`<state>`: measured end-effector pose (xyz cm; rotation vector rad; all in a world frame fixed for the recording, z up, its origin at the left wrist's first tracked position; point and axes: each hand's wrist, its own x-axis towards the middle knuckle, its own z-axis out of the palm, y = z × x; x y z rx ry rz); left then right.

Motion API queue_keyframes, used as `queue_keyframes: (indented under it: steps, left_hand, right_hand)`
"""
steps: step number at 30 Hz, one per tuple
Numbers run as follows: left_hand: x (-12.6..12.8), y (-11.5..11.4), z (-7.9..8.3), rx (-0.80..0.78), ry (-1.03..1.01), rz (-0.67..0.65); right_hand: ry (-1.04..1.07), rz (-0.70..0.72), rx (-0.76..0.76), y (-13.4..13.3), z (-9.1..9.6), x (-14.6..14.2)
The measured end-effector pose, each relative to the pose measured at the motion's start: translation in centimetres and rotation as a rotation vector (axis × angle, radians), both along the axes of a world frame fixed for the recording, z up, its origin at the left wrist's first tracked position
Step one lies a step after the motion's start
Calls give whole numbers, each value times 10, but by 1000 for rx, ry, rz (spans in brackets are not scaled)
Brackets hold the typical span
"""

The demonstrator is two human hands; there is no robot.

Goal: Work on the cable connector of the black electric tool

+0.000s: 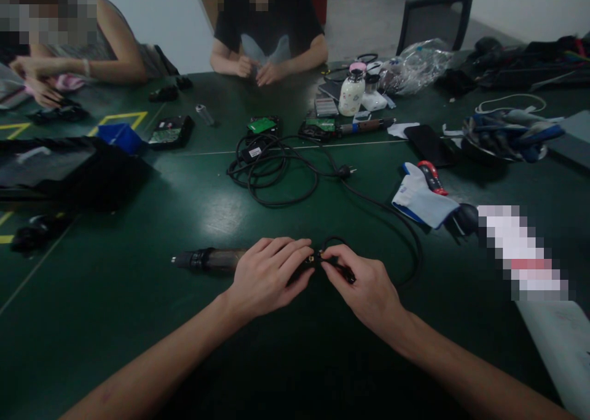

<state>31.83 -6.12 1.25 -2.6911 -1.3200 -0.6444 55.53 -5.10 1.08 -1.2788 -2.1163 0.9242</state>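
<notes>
My left hand (271, 275) is wrapped over the rear half of a dark electric screwdriver (209, 260), which lies lengthwise on the green table with its tip to the left. Close to the tool's rear end, my right hand (366, 278) pinches a small black cable plug (318, 257) between thumb and fingertips. Whether the plug sits in the tool's socket I cannot tell. From my right hand a black cord (418, 248) curves up to a tangled coil (281, 186) in the middle of the table. A mains plug (346, 171) lies beside the coil.
Hard drives (171, 131) and a second electric screwdriver (369, 126) lie farther back. At right are a phone (428, 144), a white-and-blue glove (421, 195) and a bowl of gloves (507, 137). A black tray (50, 168) stands left. Two people sit opposite.
</notes>
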Motion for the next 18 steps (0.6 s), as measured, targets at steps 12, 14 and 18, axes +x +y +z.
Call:
queue_keyframes:
  steps: [12, 14, 18]
  left_hand:
    - [1, 2, 0, 3, -4, -4]
    - [1, 2, 0, 7, -7, 11]
    - [0, 1, -1, 10, 0, 34]
  right_hand:
    - [7, -5, -10, 0, -2, 0]
    - [5, -7, -7, 0, -2, 0]
    - [6, -5, -2, 0, -2, 0]
